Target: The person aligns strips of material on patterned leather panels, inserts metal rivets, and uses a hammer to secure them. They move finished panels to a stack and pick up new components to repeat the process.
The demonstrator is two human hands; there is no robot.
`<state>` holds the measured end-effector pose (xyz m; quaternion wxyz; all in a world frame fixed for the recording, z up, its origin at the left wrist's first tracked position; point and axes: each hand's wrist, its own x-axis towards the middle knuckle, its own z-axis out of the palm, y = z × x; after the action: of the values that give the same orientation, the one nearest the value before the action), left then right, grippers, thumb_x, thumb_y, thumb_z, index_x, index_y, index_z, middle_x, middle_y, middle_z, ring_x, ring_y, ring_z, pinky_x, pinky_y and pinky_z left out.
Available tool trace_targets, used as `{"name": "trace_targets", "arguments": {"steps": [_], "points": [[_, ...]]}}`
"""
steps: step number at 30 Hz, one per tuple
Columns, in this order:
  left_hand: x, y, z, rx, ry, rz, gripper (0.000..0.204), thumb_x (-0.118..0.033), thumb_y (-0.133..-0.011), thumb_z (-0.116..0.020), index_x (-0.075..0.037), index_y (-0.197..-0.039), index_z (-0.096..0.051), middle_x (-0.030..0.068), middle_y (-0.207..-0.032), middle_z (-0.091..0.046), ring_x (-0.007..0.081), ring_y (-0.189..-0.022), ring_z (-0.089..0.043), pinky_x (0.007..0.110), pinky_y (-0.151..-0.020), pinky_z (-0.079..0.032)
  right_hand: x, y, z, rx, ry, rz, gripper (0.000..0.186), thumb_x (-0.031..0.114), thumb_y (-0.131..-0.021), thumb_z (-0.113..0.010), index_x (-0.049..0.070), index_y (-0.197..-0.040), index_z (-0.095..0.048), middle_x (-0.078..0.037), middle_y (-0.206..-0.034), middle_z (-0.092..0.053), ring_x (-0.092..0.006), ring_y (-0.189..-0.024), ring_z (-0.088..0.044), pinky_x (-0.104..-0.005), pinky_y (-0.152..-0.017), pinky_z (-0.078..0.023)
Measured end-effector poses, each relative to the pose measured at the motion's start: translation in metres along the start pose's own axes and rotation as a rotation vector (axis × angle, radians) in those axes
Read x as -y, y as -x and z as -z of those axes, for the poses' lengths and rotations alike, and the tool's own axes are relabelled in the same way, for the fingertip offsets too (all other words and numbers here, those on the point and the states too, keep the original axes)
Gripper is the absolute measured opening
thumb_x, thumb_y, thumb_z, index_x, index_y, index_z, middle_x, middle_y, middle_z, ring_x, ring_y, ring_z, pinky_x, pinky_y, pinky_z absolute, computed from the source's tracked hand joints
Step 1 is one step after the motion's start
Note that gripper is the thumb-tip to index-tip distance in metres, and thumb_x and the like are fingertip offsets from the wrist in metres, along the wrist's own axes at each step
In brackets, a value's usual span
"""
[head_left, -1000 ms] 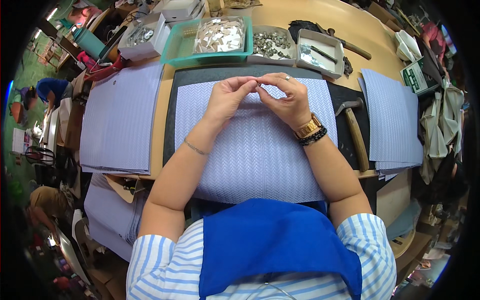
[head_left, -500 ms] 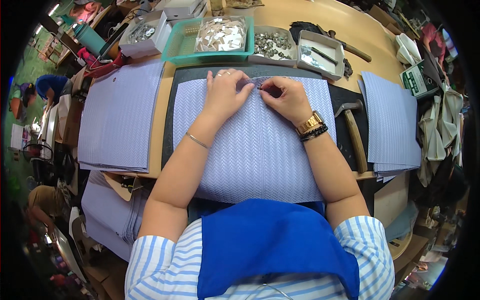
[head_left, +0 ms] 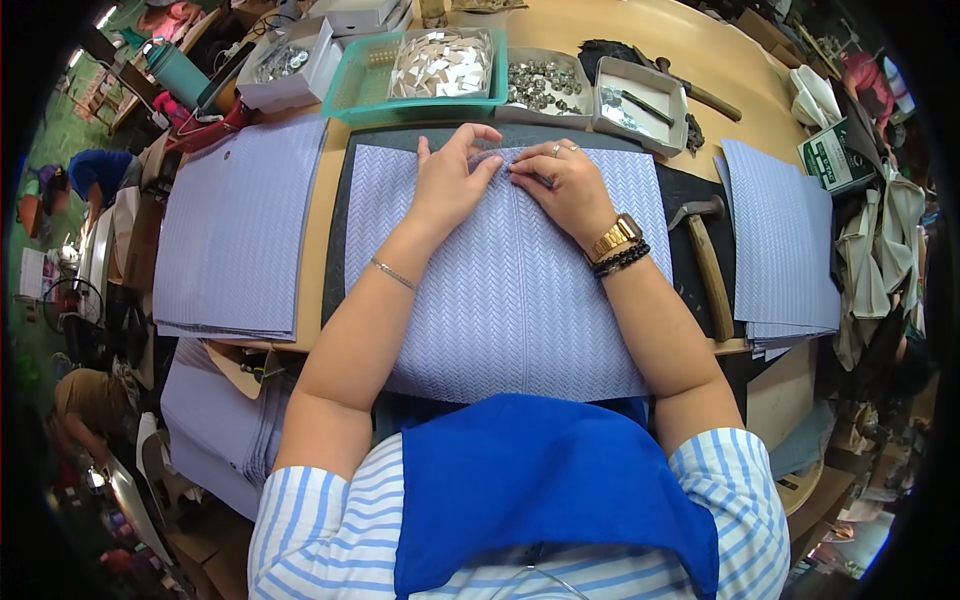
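Note:
A lavender sheet with a woven herringbone pattern and a centre seam lies before me, partly on a dark mat. My left hand pinches its far edge near the seam; the edge bulges up between thumb and fingers. Just right of the seam, my right hand has its thumb and fingertips together at the same edge. Whatever is in that pinch is too small or hidden to make out. A hammer with a wooden handle rests to the right of the sheet.
Stacks of similar sheets lie left and right. Along the back stand a green basket with small pale pieces, a box of metal fittings, and a white tray holding a dark rod. Another hammer handle lies behind.
My right hand has turned over at the sheet's edge, its fingers now stretched more toward the seam. The left index finger has lifted and reaches farther out. A small dark thing at the right fingertips no longer shows.

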<state>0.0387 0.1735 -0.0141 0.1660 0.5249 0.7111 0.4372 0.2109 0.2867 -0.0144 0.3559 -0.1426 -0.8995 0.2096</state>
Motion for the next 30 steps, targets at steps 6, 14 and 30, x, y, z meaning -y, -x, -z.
{"name": "trace_targets", "arguments": {"steps": [6,14,30], "points": [[0.001,0.003,0.0,-0.033,-0.024,-0.051,0.028,-0.019,-0.097,-0.071,-0.017,-0.123,-0.063,-0.0018,-0.092,-0.076,0.0137,-0.096,-0.071,0.062,-0.125,-0.003,-0.003,-0.005,0.001,-0.054,0.054,0.07,0.009,0.02,-0.078,-0.086,0.016,-0.083,-0.079,-0.002,-0.109,-0.075,-0.0245,-0.1,-0.068,-0.0402,-0.086,-0.054],[-0.013,0.013,0.009,-0.105,-0.278,-0.364,0.022,-0.012,-0.094,-0.074,-0.02,-0.115,-0.071,-0.0042,-0.091,-0.074,0.0142,-0.094,-0.071,0.062,-0.125,-0.011,-0.006,-0.005,0.008,0.045,-0.393,-0.226,0.036,0.014,-0.079,-0.09,0.004,-0.109,-0.074,-0.011,-0.105,-0.077,-0.0219,-0.096,-0.074,-0.0335,-0.086,-0.058],[-0.038,0.033,0.032,-0.073,-0.532,-0.499,0.021,-0.013,-0.082,-0.078,-0.017,-0.103,-0.074,-0.0009,-0.097,-0.076,0.0199,-0.094,-0.071,0.051,-0.109,-0.042,0.037,-0.012,0.049,0.265,0.086,0.095,0.017,0.013,-0.08,-0.08,0.009,-0.095,-0.073,-0.011,-0.086,-0.072,-0.0321,-0.081,-0.07,-0.0452,-0.079,-0.055]]}}
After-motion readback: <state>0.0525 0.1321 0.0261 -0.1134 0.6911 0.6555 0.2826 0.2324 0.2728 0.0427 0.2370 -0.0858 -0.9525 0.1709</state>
